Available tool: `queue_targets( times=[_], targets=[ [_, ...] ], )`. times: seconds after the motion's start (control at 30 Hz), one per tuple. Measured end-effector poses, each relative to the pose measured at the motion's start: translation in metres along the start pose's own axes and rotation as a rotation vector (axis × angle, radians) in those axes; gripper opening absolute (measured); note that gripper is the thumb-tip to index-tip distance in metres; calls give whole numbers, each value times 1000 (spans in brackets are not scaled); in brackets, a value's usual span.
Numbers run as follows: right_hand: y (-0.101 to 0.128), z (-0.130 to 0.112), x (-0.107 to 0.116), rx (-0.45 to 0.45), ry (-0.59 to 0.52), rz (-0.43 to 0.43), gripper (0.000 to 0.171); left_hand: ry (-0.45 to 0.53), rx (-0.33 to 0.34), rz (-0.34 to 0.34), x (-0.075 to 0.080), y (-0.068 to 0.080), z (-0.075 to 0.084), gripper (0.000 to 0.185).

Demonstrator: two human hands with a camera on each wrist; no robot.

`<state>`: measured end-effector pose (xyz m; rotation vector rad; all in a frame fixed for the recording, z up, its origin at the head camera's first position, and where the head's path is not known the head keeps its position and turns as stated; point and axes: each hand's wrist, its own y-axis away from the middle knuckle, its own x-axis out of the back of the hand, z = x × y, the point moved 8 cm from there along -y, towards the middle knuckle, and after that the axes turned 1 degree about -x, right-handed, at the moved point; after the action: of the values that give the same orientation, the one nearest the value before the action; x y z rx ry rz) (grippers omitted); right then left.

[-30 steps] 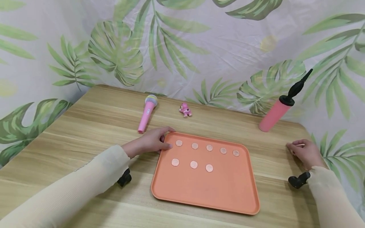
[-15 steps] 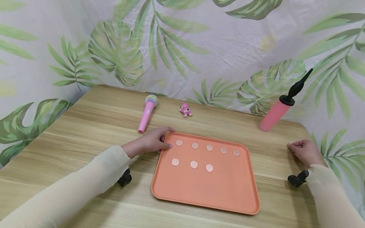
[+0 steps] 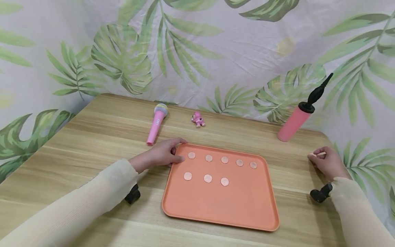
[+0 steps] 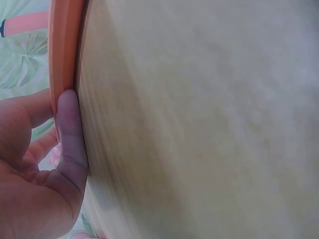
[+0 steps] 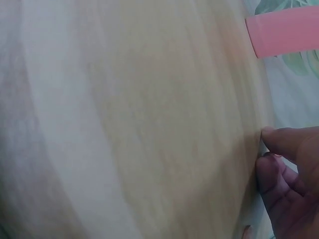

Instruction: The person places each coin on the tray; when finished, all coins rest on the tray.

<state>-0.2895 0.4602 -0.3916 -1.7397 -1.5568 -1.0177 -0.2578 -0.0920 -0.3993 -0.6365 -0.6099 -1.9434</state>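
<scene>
An orange tray [image 3: 240,206] lies on the table, bearing several small copper-pink coins [image 3: 224,181] in two rows. My left hand [image 3: 160,154] grips its far left corner, with the thumb at the left rim and a finger along the back edge. In the left wrist view the thumb [image 4: 70,124] lies against the tray's side [image 4: 65,45]. To the right of the tray, my right hand [image 3: 331,164] is low at the table, thumb and forefinger together around a small pale piece that looks like a coin [image 3: 312,154]. The right wrist view hardly shows this piece.
A pink toy microphone [image 3: 156,125] and a small pink toy figure [image 3: 198,120] lie behind the tray. A pink hand pump [image 3: 294,123] with a black nozzle stands at the back right. Leaf-patterned cloth [image 3: 191,51] hangs behind the wooden table [image 3: 92,137].
A small pale piece now shows at the right fingertips, and that hand has barely shifted. The left hand keeps its hold on the tray. The head view has turned slightly to the right.
</scene>
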Motion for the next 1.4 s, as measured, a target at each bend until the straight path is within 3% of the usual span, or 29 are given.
queue_targets(
  times=[0.3, 0.8, 1.13, 1.4],
  targets=[
    [1, 2, -2, -50, -159, -37, 45, 6, -18, 1, 1, 0, 2, 56],
    [6, 2, -6, -78, -290, -31, 44, 6, -18, 5, 0, 0, 1, 56],
    [14, -20, -30, 20, -323, -123, 51, 9, -23, 8, 0, 1, 2, 56],
    [31, -68, -46, 97, -407, -174, 37, 17, -30, 6, -1, 1, 1, 55]
  ],
)
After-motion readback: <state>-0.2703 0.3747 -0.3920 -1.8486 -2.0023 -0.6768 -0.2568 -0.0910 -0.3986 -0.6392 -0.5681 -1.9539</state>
